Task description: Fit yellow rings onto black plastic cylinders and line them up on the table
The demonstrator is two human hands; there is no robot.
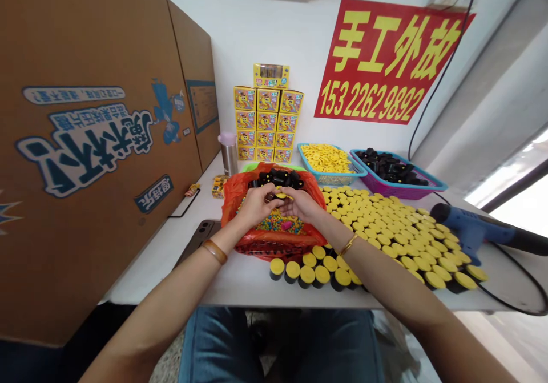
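Note:
My left hand [257,205] and my right hand [297,203] meet above an open red plastic bag [274,243]. Between the fingers is a small dark tube [269,198], and a yellow cap [281,196] sits at my right fingertips; the exact grip is partly hidden. Inside the bag lie coloured candies [276,222], with black tubes [276,177] heaped behind my hands. Rows of capped black tubes with yellow tops [385,234] stand on the white table [149,274] to the right of the bag, just past my right forearm.
A blue basket of yellow caps [325,163] and a purple basket of black tubes [394,174] stand behind the rows. A blue glue gun [471,226] lies at right, with its cord. A large cardboard carton [85,143] stands at left; yellow boxes [268,120], a steel flask [229,153] and a phone [199,237] are nearby.

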